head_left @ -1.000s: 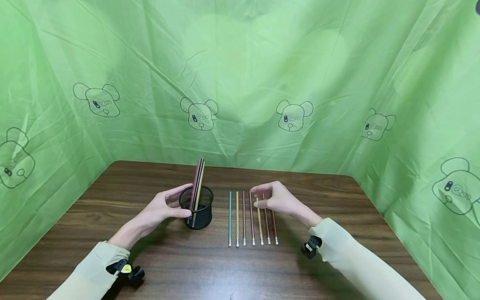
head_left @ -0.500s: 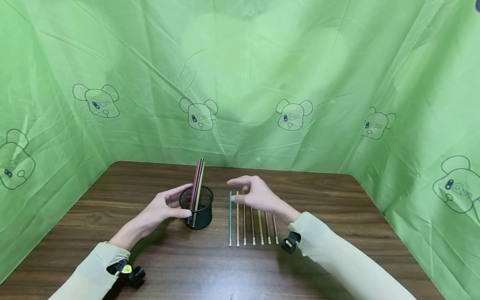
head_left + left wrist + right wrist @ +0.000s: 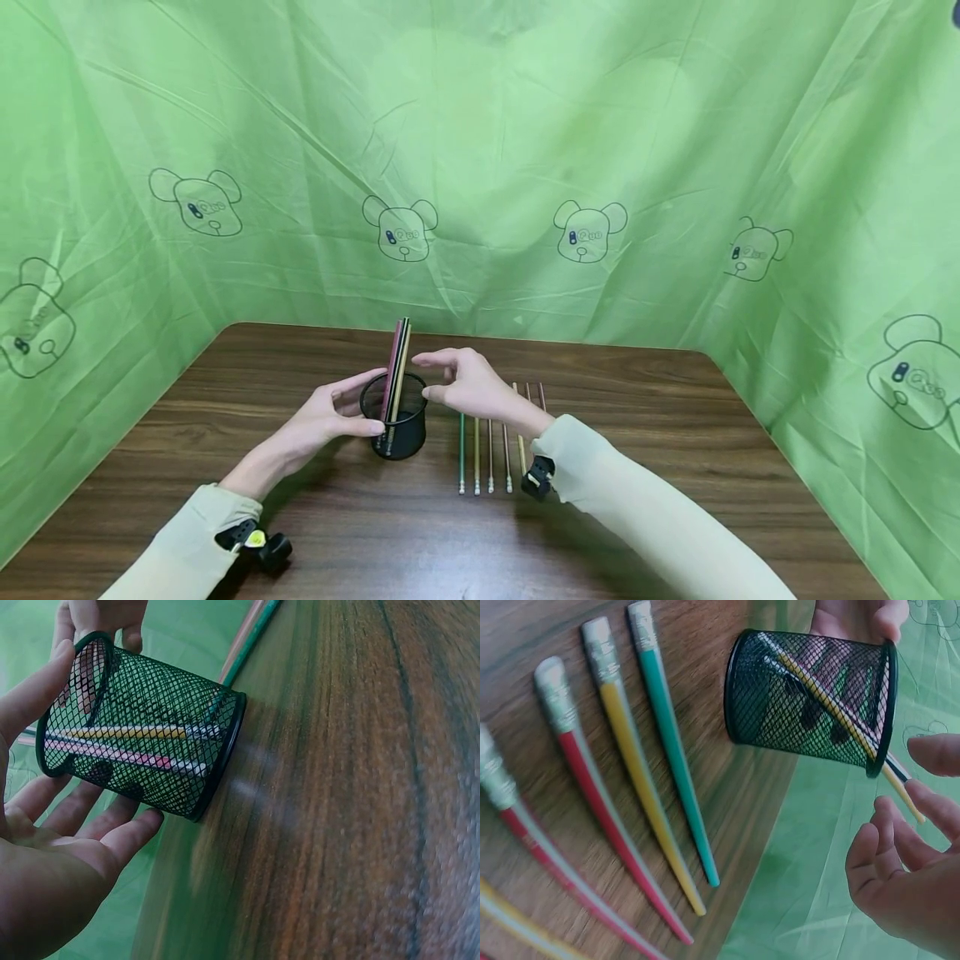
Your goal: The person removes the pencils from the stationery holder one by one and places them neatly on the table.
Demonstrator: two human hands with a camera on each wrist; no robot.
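My left hand [image 3: 326, 417] holds a black mesh pencil cup [image 3: 405, 439], thumb at the rim and fingers round the far side. Several pencils [image 3: 398, 367] lean inside it, pink, black and yellow among them. Just right of the rim is my right hand [image 3: 476, 387], thumb and index finger apart, with nothing held. The right wrist view shows its fingers close to the tips of a yellow pencil [image 3: 904, 795] and a black one. Below this hand a row of pencils lies on the table, with a green pencil [image 3: 675, 750], a yellow pencil [image 3: 641, 772] and a red pencil [image 3: 604, 795] nearest the cup.
The brown wooden table [image 3: 360, 533] carries the cup and the row, erasers toward me. My right forearm covers part of the row's right end. A green curtain [image 3: 495, 167] surrounds the table's back and sides.
My right hand has moved left from above the right part of the pencil row to beside the cup's rim. The left hand and cup have stayed in place.
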